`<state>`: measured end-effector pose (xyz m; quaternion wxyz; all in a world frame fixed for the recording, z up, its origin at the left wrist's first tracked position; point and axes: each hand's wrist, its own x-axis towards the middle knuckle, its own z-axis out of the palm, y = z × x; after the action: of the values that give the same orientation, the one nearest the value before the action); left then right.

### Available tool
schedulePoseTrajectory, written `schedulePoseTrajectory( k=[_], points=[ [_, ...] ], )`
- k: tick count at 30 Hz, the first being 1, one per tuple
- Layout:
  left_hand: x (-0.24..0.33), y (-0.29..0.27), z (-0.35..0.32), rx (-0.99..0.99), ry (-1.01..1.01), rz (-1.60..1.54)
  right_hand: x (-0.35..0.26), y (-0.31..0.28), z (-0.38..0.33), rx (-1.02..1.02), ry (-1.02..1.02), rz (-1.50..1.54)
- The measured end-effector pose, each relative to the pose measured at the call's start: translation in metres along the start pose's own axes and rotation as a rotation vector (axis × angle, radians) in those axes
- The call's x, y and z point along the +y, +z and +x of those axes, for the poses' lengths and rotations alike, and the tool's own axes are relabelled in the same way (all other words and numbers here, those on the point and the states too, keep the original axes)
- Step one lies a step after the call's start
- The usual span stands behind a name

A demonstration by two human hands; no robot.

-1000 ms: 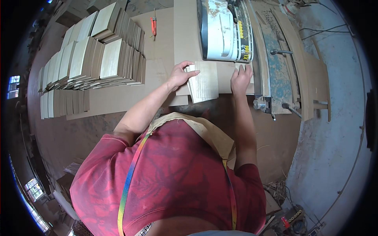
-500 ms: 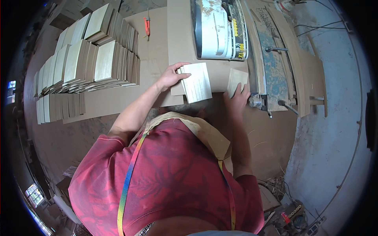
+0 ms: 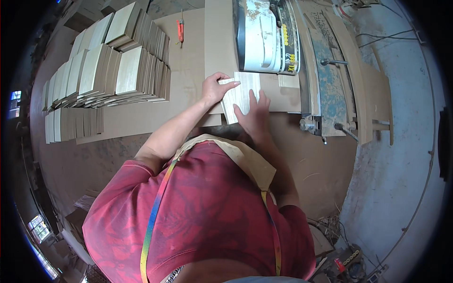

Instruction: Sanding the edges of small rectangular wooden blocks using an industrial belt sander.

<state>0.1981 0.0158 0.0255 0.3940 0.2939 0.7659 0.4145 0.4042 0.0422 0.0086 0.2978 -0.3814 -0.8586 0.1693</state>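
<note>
- Far left I see stacks of cut wooden panels (image 3: 118, 70) fanned in rows on the cardboard-covered bench (image 3: 188, 61).
- A red-handled screwdriver (image 3: 180, 29) lies far, just right of them.
- A white machine housing (image 3: 262, 35) stands far centre.
- A rusty blue metal rail (image 3: 330, 89) runs along its right.

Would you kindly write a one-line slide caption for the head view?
Both hands, left hand and right hand, press a pale wooden board beside a bench machine.
</note>
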Motion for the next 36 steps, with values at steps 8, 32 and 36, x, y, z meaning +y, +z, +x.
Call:
schedulePoseTrajectory(
  k=[8,32,36],
  points=[
    [-0.040,-0.028,0.004,-0.305,0.000,-0.408,0.101,-0.041,-0.039,0.083,0.223,-0.237],
    [-0.034,-0.007,0.011,-0.154,0.035,-0.417,0.120,-0.029,-0.017,0.142,0.126,-0.340],
    [-0.031,-0.011,0.013,-0.198,-0.002,-0.431,0.138,0.004,0.037,0.206,0.089,-0.300]
  ],
)
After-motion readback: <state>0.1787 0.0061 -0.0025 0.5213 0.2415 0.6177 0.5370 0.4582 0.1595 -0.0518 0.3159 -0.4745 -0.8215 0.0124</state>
